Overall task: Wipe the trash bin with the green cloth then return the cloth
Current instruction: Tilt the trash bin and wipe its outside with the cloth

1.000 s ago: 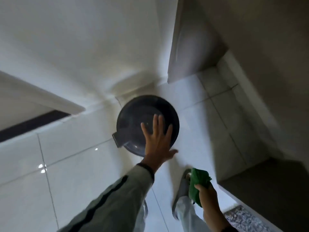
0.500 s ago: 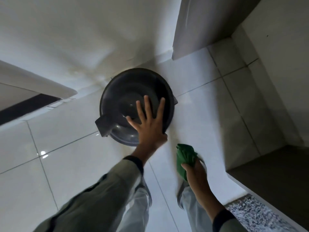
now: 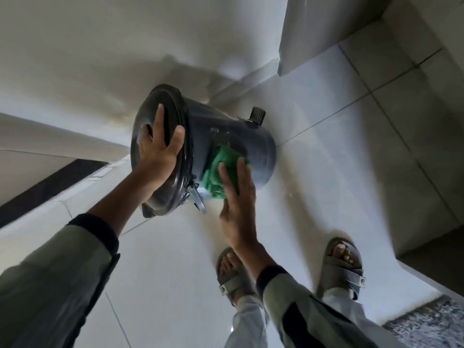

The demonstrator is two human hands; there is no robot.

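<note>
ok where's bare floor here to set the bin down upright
Bare tile lies right of the bin, between it and the wall step. More lies lower left, under the left hand and sleeve. Crowded: near the sandals, and at the bin's side, where the right hand presses the cloth.

The dark trash bin is tipped over toward the person, its lid facing them. The left hand lies spread flat on that lid, fingers splayed. Just beyond it, the right hand presses the green cloth flat against the bin's side wall. Below both hands, sandalled feet stand on pale floor tiles.
</note>
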